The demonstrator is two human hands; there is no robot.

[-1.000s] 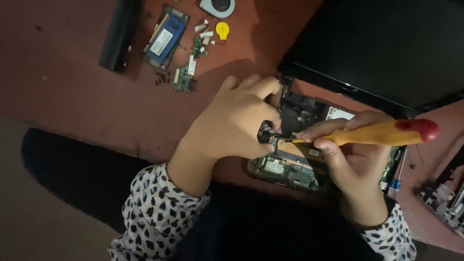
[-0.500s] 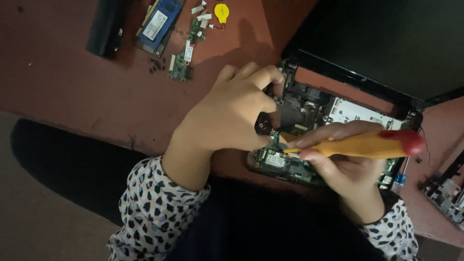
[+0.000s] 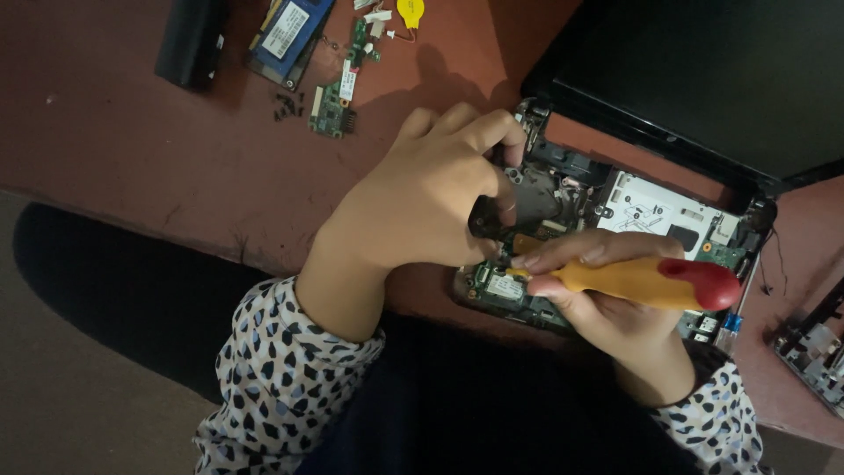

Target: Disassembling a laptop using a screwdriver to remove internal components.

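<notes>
Far left on the reddish table (image 3: 132,158): black battery pack (image 3: 189,40), then a blue-labelled drive (image 3: 290,26), loose screws (image 3: 286,105), a small green circuit board (image 3: 338,84), a yellow coin cell (image 3: 411,10) at the top edge.

Left hand (image 3: 422,202) is curled over the opened laptop base (image 3: 615,229), fingers pinching a dark metal part (image 3: 519,207), probably fan or heatsink; the exact hold is hidden under the knuckles.

Right hand (image 3: 607,299) is wrapped tight on a screwdriver (image 3: 642,280) with yellow shaft grip and red cap, the tip aimed at the board just beside the dark part. Tip contact is not visible.

Judgement: the dark part is light, stiff, sharp-edged. The board under it is fragile; thin cables are nearby. Hold the part by its outer metal edges, not by connectors or components. Keep the driver vertical, since a slip would gouge traces.

Black lid (image 3: 703,70) upper right, another stripped assembly (image 3: 813,347) far right.
</notes>
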